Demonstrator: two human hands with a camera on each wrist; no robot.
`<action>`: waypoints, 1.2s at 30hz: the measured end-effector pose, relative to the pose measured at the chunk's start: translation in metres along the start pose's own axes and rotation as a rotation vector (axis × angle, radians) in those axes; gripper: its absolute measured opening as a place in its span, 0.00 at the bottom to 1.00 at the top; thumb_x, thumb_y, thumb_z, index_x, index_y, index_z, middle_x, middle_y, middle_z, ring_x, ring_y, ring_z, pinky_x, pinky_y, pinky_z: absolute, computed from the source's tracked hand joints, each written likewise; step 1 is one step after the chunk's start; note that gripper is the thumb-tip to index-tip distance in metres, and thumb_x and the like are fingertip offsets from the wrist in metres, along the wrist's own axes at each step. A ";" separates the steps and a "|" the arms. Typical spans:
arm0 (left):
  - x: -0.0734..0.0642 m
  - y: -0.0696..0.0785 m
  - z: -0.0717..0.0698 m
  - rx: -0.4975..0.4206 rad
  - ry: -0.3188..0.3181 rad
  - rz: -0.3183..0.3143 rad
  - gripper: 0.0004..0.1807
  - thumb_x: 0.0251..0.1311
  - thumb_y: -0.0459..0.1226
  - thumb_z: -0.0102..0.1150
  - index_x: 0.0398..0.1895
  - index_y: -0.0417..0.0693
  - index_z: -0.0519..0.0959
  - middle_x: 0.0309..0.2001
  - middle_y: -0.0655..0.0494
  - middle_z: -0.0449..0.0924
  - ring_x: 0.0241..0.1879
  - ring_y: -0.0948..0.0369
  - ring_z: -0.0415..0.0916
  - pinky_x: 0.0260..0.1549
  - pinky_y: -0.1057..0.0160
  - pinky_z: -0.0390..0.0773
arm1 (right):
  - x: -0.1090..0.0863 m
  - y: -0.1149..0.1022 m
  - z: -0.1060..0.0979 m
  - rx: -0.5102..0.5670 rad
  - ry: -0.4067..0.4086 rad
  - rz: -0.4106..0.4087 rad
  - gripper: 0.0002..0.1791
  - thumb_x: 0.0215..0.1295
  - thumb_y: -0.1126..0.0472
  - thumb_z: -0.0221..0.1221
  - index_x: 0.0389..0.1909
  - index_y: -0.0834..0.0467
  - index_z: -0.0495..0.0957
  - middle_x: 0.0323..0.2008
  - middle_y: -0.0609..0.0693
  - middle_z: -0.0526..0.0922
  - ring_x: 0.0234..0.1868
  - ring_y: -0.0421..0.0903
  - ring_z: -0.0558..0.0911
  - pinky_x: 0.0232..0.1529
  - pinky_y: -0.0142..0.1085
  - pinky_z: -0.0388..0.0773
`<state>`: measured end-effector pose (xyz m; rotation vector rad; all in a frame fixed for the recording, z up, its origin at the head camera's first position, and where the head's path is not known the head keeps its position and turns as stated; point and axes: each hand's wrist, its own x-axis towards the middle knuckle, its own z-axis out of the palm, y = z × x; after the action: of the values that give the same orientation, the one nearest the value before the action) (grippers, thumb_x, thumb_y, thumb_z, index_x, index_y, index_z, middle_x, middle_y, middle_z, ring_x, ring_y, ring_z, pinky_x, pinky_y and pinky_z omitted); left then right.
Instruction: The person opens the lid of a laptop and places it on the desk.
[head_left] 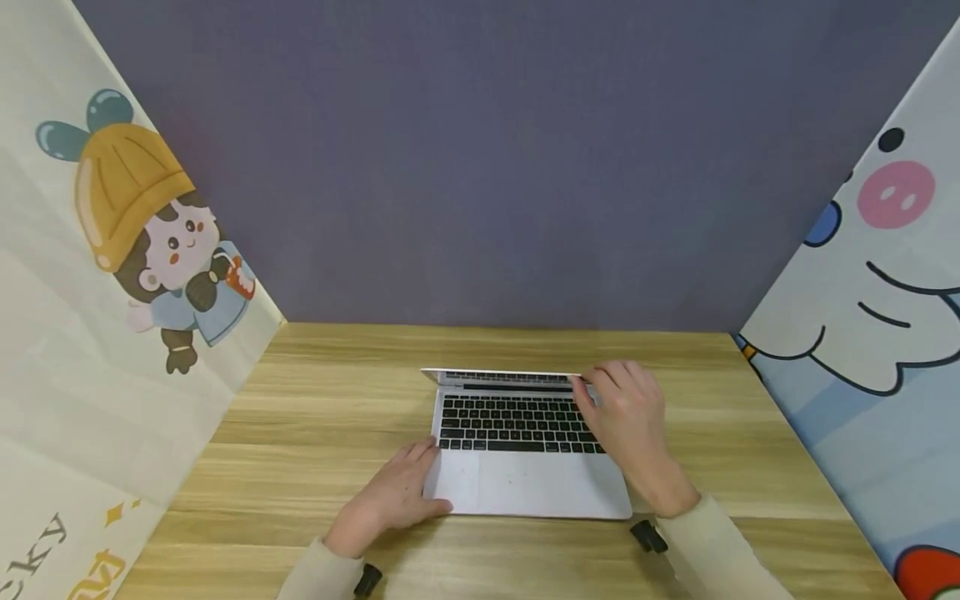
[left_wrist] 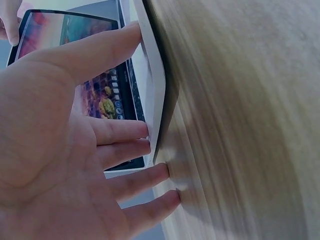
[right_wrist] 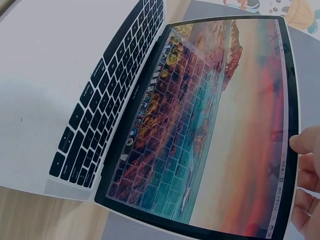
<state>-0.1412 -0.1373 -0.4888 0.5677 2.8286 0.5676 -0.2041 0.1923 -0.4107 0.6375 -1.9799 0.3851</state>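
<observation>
1. Laptop (head_left: 517,467) sits mid-table, a bit right of center, on the wood-grain table (head_left: 315,408), w/ its lid (head_left: 495,372) up and leaning over the keyboard (head_left: 517,423).
2. Right hand (head_left: 626,408) pinches the lid's top edge near its right end: thumb on the screen side, other fingers curled round the back. Their tips are mostly hidden behind the lid in the head view.
3. Left hand (head_left: 397,492) is spread pretty wide, fingers nearly straight, not gripping anything. Thumb's on the laptop's near edge by the near left corner, w/ fingers along the left side.
4. Hard to make out: the head cam gets the lid almost edge-on, so the screen (right_wrist: 220,125) is just a thin strip there. Right hand also blocks the far right keys. Both sleeves (head_left: 720,542) run off the near edge, and idk what the small black thing (head_left: 648,536) by the right cuff is.
5. Right wrist cam's the one showing the screen properly: lit, w/ a coastal wallpaper, icon row + keyboard reflection. Right hand's cut off there tho.
6. Left wrist cam shows what head cam can't: two fingertips touch the laptop's side, the other two the wood. That hand covers a big chunk of the screen btw.
</observation>
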 end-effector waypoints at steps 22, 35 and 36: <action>0.003 0.001 0.000 -0.007 0.009 -0.035 0.50 0.53 0.55 0.72 0.71 0.33 0.66 0.75 0.37 0.60 0.71 0.37 0.60 0.70 0.39 0.61 | 0.016 0.011 0.010 -0.057 -0.038 0.019 0.12 0.57 0.60 0.72 0.30 0.67 0.85 0.29 0.59 0.86 0.31 0.59 0.81 0.34 0.52 0.80; 0.002 0.002 0.002 0.004 0.027 -0.056 0.51 0.50 0.58 0.73 0.71 0.34 0.68 0.74 0.38 0.61 0.70 0.37 0.62 0.67 0.36 0.65 | 0.024 0.018 0.016 -0.025 -0.071 0.036 0.09 0.56 0.63 0.73 0.29 0.65 0.85 0.30 0.58 0.86 0.33 0.58 0.81 0.36 0.51 0.80; 0.003 0.002 0.002 0.007 0.027 -0.056 0.51 0.51 0.58 0.72 0.71 0.34 0.68 0.74 0.38 0.61 0.70 0.37 0.62 0.67 0.36 0.65 | 0.025 0.019 0.017 -0.022 -0.070 0.039 0.09 0.56 0.63 0.73 0.29 0.65 0.85 0.30 0.58 0.86 0.33 0.58 0.81 0.36 0.51 0.80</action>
<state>-0.1423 -0.1336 -0.4895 0.4847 2.8626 0.5595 -0.2366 0.1924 -0.3963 0.6065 -2.0631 0.3684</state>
